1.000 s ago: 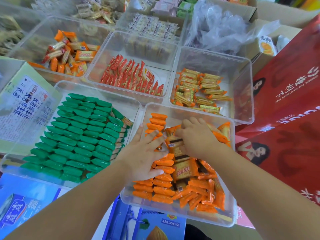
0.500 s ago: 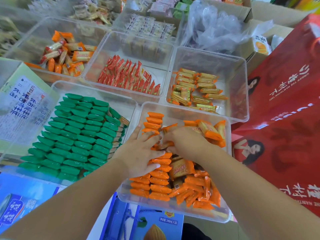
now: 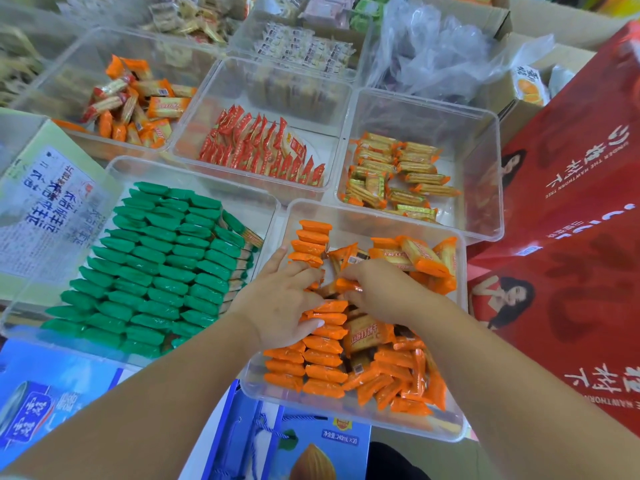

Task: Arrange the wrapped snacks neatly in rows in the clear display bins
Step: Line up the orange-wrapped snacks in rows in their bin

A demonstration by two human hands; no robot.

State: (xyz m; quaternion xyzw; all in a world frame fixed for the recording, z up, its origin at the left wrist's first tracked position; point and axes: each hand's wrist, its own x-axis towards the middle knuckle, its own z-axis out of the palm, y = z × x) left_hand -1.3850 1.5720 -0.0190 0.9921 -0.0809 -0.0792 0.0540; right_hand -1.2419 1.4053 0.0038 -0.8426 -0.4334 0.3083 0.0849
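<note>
Lying crosswise in the clear plastic display bin (image 3: 363, 225), an orange wrapped snack (image 3: 346, 284) is pinched by curled fingers of the right hand (image 3: 381, 294), just beside the stacked orange row (image 3: 322, 355) pressed by the spread left hand (image 3: 282, 306).

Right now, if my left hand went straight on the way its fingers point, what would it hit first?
Your left hand points toward the far end of the clear bin. Its fingers would first meet the orange packets lined up there, and they may already be touching them.

The single head-worn wide-angle view looks forward and steeply down, close above the near clear bin (image 3: 381, 225) of orange snacks (image 3: 322, 372).
</note>
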